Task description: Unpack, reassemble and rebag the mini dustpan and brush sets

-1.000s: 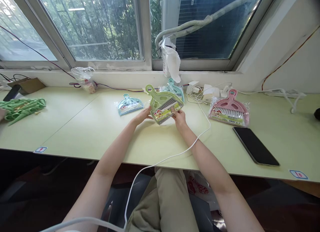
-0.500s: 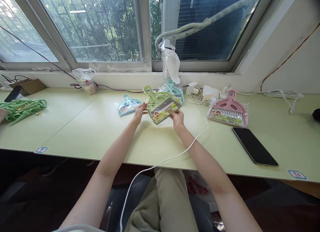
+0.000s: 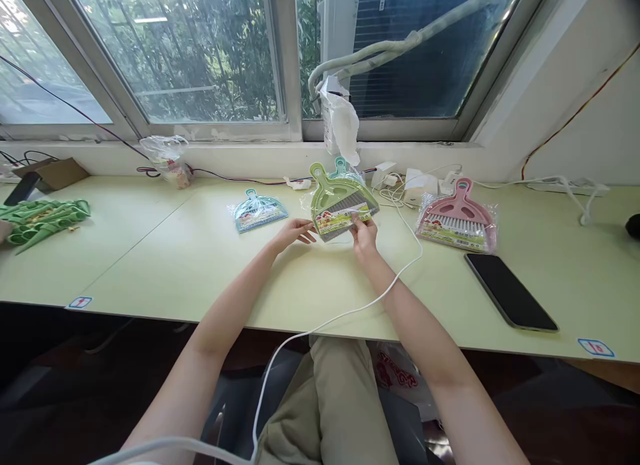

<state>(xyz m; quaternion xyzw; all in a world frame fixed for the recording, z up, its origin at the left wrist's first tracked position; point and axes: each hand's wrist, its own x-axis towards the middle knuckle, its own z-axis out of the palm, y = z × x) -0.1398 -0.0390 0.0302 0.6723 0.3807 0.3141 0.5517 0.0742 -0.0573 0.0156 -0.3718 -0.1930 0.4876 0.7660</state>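
Observation:
My right hand point(image 3: 364, 233) pinches the lower edge of a green dustpan-and-brush set point(image 3: 338, 199) in clear wrap, holding it tilted above the pale green table point(image 3: 200, 265). My left hand point(image 3: 295, 230) hovers just left of the set, fingers loosely apart, holding nothing. Behind the green set a teal set point(image 3: 343, 166) peeks out. A smaller blue set point(image 3: 257, 210) lies to the left, and a pink set point(image 3: 457, 218) lies to the right.
A black phone point(image 3: 510, 291) lies at the right. A white cable point(image 3: 350, 305) runs across the table to chargers point(image 3: 420, 182) by the window sill. Green plastic pieces point(image 3: 40, 218) are stacked at far left, near a cardboard box point(image 3: 50, 173).
My left hand has let go of the green set, which has shifted right and stands more upright in my right hand.

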